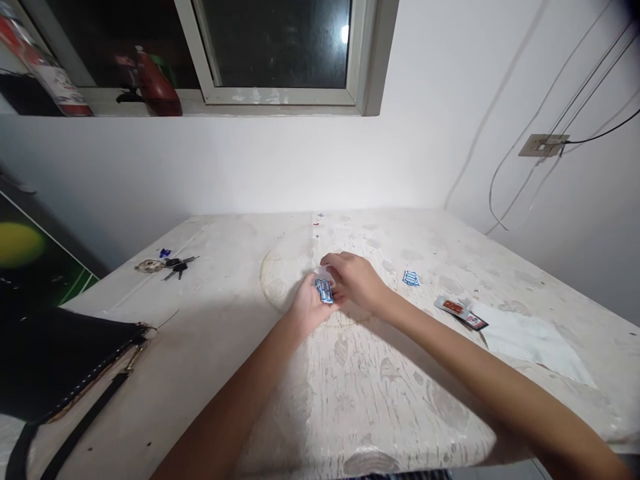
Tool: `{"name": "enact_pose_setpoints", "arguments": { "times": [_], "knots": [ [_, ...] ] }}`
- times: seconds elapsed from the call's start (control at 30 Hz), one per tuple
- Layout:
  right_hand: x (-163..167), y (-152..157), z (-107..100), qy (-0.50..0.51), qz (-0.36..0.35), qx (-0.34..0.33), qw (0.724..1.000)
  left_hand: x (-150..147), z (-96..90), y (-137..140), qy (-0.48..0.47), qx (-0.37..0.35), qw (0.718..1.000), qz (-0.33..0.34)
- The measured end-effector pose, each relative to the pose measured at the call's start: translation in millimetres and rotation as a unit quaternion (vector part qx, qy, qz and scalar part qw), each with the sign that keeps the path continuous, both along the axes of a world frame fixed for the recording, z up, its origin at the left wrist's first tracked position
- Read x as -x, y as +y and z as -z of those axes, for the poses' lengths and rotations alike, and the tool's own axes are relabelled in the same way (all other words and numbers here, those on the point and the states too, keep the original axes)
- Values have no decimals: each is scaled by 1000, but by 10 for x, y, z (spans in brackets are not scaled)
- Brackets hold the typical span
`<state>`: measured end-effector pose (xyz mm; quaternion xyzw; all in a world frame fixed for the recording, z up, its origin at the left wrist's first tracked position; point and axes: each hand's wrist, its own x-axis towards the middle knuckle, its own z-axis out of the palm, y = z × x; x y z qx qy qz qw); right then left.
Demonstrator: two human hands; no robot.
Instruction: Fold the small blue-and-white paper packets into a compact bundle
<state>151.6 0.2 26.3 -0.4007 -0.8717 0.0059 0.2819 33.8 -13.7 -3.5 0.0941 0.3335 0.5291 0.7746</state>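
Small blue-and-white printed cards (324, 291) lie across the palm and fingers of my left hand (306, 301), which is closed around their edge over the middle of the table. Just above them, my right hand (356, 277) curls inward with its fingertips together. A pale, translucent piece (325, 273) shows between the two hands, at the right fingertips; its kind is unclear. To the right of my hands, a small pile of similar blue-and-white pieces (411, 278) rests on the table.
A blister pack with reddish contents (453, 306) overlaps a dark packet (473, 321) beside a white cloth (530, 340). Keys (177, 267) lie at left, with a black bag (65, 360) nearer. The table (280, 413) meets a wall; a socket (544, 145) has hanging cables.
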Motion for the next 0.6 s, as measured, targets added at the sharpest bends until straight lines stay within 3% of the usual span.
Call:
{"name": "enact_pose_setpoints", "arguments": {
  "times": [0.1, 0.2, 0.4, 0.6],
  "knots": [
    [72, -82, 37, -100, 5, -42, 994, -12, 3, 2, -1, -8, 1000, -22],
    [92, -93, 93, -116, 13, -13, 993, -10, 3, -3, 6, -9, 1000, -29],
    [71, -123, 111, -13, 20, 102, 994, -23, 10, -10, 12, 5, 999, -40],
    [85, -127, 136, 104, 13, 189, 976, -24, 36, 12, 29, 22, 999, -36]
  ]
}}
